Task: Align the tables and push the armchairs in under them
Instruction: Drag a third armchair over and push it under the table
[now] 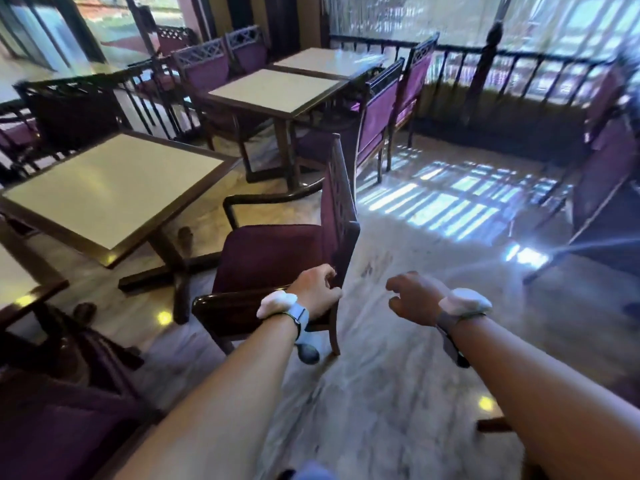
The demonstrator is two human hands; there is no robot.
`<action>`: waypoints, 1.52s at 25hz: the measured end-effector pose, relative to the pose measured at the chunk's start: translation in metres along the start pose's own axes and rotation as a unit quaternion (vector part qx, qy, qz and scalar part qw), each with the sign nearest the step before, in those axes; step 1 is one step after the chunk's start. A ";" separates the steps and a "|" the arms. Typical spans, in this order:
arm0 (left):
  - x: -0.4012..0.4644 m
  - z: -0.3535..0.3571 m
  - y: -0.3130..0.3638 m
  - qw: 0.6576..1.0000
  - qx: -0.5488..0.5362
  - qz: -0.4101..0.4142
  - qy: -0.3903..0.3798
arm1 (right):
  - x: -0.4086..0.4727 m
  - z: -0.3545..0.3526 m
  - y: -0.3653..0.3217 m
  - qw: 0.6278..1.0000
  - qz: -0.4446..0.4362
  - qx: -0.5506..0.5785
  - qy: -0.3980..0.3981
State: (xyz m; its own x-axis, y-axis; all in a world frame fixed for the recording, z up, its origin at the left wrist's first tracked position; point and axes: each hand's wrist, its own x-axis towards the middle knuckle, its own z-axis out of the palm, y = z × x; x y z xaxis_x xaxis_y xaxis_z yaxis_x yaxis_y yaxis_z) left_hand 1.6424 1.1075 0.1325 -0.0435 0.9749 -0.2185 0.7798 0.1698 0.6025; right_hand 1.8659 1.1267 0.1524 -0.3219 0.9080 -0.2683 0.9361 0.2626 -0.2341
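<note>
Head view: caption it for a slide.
Left hand grips the armchair beside the table; right hand hovers free.

Both bare forearms reach forward and down, each wrist banded with a strap carrying a pale pad. The left hand (317, 289) curls its fingers closed, seemingly in a grip, though motion blur hides the fingertips. The right hand (414, 296) hangs free, fingers loosely bent and spread apart.
</note>
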 end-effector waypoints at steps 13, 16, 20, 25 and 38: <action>0.248 -0.011 0.088 0.990 -0.063 -0.080 0.097 | 0.216 -0.095 0.095 0.998 -0.048 0.029 -0.001; 0.293 -0.020 0.093 0.983 -0.072 -0.133 0.103 | 0.268 -0.128 0.094 0.996 -0.087 -0.024 0.001; 0.326 -0.032 0.090 0.978 -0.076 -0.165 0.099 | 0.326 -0.151 0.084 0.988 -0.134 -0.074 0.025; 0.359 -0.032 0.072 0.970 -0.112 -0.216 0.015 | 0.408 -0.156 0.062 0.956 -0.250 -0.146 0.038; 0.385 -0.022 0.082 0.904 -0.165 -0.395 -0.024 | 0.571 -0.151 0.032 0.779 -0.490 -0.388 -0.052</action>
State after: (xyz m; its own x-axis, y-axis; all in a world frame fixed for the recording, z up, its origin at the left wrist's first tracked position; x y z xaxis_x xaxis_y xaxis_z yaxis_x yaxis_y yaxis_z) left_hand 1.6764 1.5003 0.1147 -0.4717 0.5254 -0.7081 0.2879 0.8508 0.4396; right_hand 1.7335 1.7029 0.1331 -0.9077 0.1263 -0.4002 0.0244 0.9679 0.2501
